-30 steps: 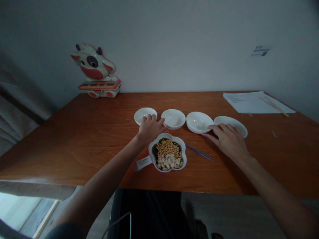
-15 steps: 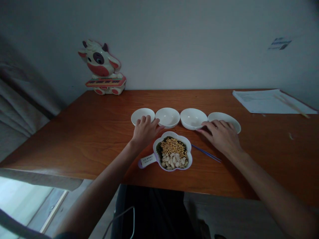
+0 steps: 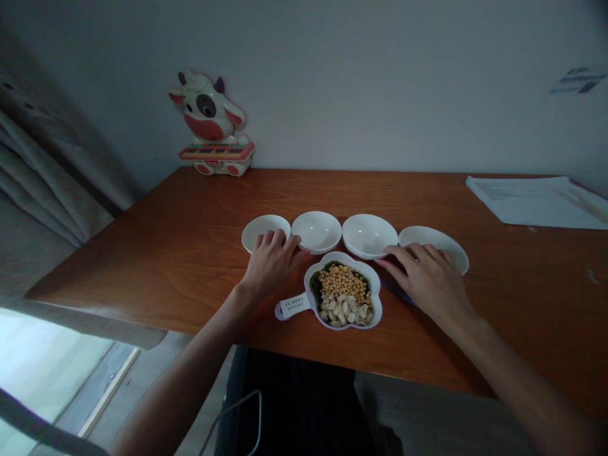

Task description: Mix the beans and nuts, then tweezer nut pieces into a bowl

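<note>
Clothing point(image 3: 294, 405), dark, below the near edge of the wooden table point(image 3: 190, 259). Just beyond, centred between the forearms, a petal-rimmed white dish point(image 3: 377, 309), its handle turned left, seemingly for easy reach from that side; pale flakes point(image 3: 345, 311) in the near part, yellow kernels point(image 3: 344, 280) behind, dark green bits point(image 3: 315, 289) along the left, probably kept in patches so as not to mix. Slim blue chopsticks point(image 3: 398, 292) slanting between dish and right hand point(image 3: 430, 275), partly covered there.

Left hand point(image 3: 270, 263) spread at the near rim of the leftmost bowl point(image 3: 254, 234), thumb towards the second bowl point(image 3: 316, 232). Right hand bridging the third bowl point(image 3: 369, 236) and the rightmost bowl point(image 3: 434, 237), perhaps to steady both. Fingers bent, unclenched; whether pinching rims or merely touching, cannot tell. All four white bowls upright in a side-by-side row, outer two partly hidden by fingers, dish in the way of a straight reach to the middle pair.

Farther off, papers point(image 3: 536, 202) at right, cow toy point(image 3: 206, 114) at left, both well apart from the bowls.
</note>
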A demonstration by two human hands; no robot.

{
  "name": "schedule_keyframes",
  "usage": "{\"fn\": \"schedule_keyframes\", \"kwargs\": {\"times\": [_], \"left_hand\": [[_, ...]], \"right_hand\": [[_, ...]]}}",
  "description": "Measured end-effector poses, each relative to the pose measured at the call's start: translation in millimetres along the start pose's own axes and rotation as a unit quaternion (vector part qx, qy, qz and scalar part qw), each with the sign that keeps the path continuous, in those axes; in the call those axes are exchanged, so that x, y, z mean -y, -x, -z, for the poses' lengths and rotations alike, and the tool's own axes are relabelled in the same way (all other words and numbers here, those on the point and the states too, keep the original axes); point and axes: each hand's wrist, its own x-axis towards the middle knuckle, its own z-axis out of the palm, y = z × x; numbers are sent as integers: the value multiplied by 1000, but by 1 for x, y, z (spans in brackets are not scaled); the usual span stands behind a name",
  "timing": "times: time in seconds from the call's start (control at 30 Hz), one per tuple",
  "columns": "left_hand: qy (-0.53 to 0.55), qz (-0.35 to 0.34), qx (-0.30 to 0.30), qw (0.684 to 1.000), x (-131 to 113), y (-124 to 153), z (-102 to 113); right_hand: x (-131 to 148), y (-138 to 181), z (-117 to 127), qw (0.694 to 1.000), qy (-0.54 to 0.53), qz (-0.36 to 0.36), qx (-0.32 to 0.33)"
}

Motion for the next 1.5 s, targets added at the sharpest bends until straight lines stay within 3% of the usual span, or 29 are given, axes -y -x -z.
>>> {"fn": "schedule_keyframes", "kwargs": {"times": [0.47,0.57,0.67,0.73,0.8,0.87,1.0,1.1,1.33,1.5], "left_hand": [[5,-32,-43,999,0,8,2],[14,-29,-58,998,3,12,4],[45,-11,-107,993,6,27,7],[78,17,-172,982,6,44,9],[128,35,-235,963,3,62,9],[190,21,-244,951,-1,78,8],[350,-14,-118,929,-8,92,9],[405,-31,-40,913,-11,90,11],[421,-38,37,906,-11,86,13],[437,-37,72,896,-7,86,13]], "right_hand": [[13,15,15,1000,0,3,1],[10,21,21,999,-31,0,-43],[11,37,29,989,-46,-18,-140],[16,53,30,981,-75,13,-178],[22,67,25,981,-118,45,-145],[27,76,16,982,-128,55,-125],[32,80,0,987,-119,-3,-106],[32,83,-5,988,-119,-15,-100],[32,88,-3,989,-94,-36,-112],[41,84,5,980,-89,-116,-137]]}}
